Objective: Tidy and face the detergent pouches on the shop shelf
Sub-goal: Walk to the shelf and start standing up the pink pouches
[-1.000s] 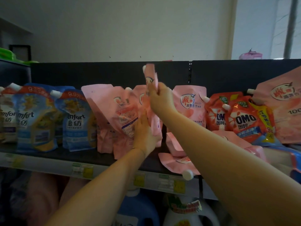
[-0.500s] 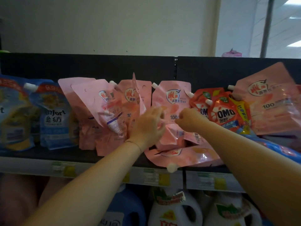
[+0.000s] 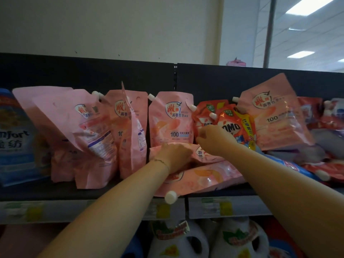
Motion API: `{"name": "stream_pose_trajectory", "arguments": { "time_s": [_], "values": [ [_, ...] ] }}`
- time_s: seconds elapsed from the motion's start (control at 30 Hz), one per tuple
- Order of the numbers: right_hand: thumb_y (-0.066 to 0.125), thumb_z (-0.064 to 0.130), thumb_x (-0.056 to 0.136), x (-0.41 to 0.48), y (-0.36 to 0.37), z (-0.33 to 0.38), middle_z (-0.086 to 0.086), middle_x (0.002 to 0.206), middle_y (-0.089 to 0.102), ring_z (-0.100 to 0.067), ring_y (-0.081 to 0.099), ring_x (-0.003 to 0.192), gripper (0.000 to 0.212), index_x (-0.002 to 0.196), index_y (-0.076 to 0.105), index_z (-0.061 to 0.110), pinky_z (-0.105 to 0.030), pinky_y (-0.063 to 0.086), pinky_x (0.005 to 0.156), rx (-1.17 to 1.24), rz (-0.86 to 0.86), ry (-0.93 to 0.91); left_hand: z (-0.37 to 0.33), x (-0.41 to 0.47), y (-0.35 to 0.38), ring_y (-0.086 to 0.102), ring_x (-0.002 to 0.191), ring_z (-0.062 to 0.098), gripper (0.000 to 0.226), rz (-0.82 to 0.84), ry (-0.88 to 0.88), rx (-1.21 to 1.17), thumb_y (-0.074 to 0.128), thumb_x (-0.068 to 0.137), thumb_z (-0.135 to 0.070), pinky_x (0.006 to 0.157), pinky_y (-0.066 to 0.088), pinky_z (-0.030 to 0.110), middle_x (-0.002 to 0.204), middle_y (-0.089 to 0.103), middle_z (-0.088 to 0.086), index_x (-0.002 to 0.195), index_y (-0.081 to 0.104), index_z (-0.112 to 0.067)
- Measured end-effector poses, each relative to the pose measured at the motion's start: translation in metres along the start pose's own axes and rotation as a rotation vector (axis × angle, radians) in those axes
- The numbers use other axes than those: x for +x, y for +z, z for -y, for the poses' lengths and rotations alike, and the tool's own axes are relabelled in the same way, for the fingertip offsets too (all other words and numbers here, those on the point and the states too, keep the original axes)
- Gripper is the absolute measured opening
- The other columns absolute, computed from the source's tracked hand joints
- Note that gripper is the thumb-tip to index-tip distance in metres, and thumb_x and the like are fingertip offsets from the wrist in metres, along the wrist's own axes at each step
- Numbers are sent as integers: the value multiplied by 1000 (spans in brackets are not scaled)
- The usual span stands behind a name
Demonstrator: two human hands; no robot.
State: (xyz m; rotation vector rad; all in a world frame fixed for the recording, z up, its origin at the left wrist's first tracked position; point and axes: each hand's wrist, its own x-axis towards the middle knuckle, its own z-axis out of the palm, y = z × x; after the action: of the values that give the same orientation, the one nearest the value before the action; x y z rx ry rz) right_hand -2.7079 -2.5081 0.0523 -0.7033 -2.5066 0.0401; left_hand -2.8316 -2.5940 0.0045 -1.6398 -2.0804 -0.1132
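Observation:
Pink detergent pouches line the dark shelf [image 3: 111,190]. One stands facing front [image 3: 171,118]; two to its left [image 3: 83,136] [image 3: 132,135] lean or show their backs. Two more lie flat in a stack: the lower pouch [image 3: 204,177] has its white cap [image 3: 170,197] hanging over the shelf edge. My left hand [image 3: 173,157] grips the upper lying pouch [image 3: 202,155] from the left. My right hand [image 3: 214,140] pinches the same pouch at its far side, just in front of the orange OMO pouches [image 3: 230,125].
A big pink pouch [image 3: 275,116] leans at the right above a heap of mixed pouches [image 3: 316,159]. Blue Comfort pouches [image 3: 14,138] stand at the left. Price strips [image 3: 223,207] run along the shelf front, with white jugs [image 3: 178,239] below.
A second ago my right hand held a pink pouch up high and set it upright. Both hands have since dropped right to the pouch lying on the stack.

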Motion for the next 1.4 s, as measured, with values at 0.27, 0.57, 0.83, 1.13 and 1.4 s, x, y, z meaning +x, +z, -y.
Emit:
{"name": "stream_pose_trajectory", "arguments": {
  "time_s": [0.27,0.57,0.83,1.13,1.4],
  "values": [
    [51,21,92,-6,-6,26,-8,135,42,-27,37,125,34,124,53,11,-41,39,105,-103,-404,-322,39,-9,3,64,76,27,31,-518,-405,-736,42,101,-28,76,49,30,85,68,10,109,68,-13],
    [62,15,84,-9,21,71,-13,126,55,-31,54,113,30,113,61,8,-43,48,91,-88,-410,-599,37,-18,-2,51,118,32,39,-747,-792,-1069,38,102,-16,90,38,25,130,52,19,139,38,-8],
    [51,20,92,-22,27,56,-2,95,63,-21,59,83,18,100,65,14,-39,54,77,24,135,-398,33,-56,-19,63,90,24,21,-677,-499,-785,47,96,-11,69,49,31,105,63,7,109,34,-21],
    [54,22,92,-39,16,44,-3,111,63,-23,57,103,23,108,67,12,-35,47,92,166,550,-258,33,-97,-21,57,76,16,10,-614,-473,-684,56,90,-8,62,41,15,90,62,4,92,51,-16],
    [67,40,85,-69,10,27,3,138,45,-18,44,125,63,141,45,19,-29,34,101,258,630,-312,4,-119,-23,50,72,0,11,-436,-546,-746,54,93,-10,59,35,10,83,58,-9,87,55,-19]
  ]
}}
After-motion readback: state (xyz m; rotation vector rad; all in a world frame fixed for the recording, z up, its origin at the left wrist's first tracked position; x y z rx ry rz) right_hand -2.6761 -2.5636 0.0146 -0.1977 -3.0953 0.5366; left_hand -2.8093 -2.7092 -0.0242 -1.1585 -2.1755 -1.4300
